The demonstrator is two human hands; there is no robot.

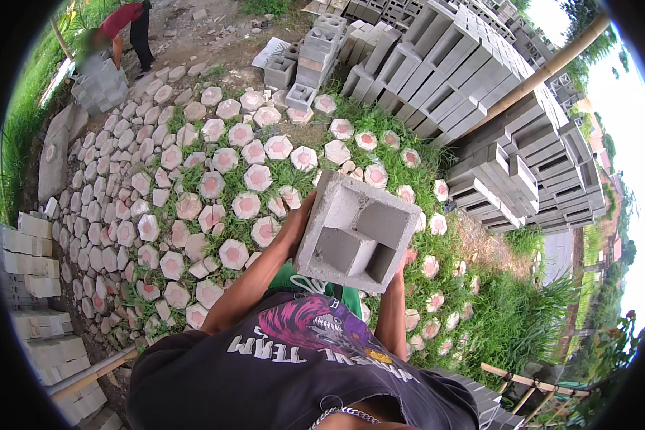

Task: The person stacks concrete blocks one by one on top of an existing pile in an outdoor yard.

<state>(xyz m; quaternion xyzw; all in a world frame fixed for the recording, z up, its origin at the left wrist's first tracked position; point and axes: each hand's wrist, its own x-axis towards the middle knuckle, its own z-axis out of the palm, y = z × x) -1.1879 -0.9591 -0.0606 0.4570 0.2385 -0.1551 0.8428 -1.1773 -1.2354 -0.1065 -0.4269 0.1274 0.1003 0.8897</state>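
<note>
The left hand [308,206] is spread along the outer side of a hollow grey concrete block [358,240], on its nine-o'clock side, with most of the fingers hidden behind it. The right hand [409,256] presses the opposite side at about four o'clock of the block, only a small part of it showing past the edge. Both hands are clamped on the block, which sits just off the middle of the view toward four o'clock, tilted, its open cavities facing up at the camera.

The block hides part of the ground, and the person's dark printed shirt [265,380] covers much of six o'clock, with green shorts [283,278] showing below the block. Around lie hexagonal pavers [246,205] with pinkish centres, grass growing between them. At twelve o'clock stands a small group of grey blocks [314,61]; at one o'clock a tall block stack [437,72], and toward three a further stack [545,172]. A bamboo pole [537,80] slants across at two o'clock, in front of the stacked blocks. Pale blocks [32,265] are piled from eight to nine o'clock. Between ten and eleven, a co-worker [125,25] bends over another stack [100,89]
</note>
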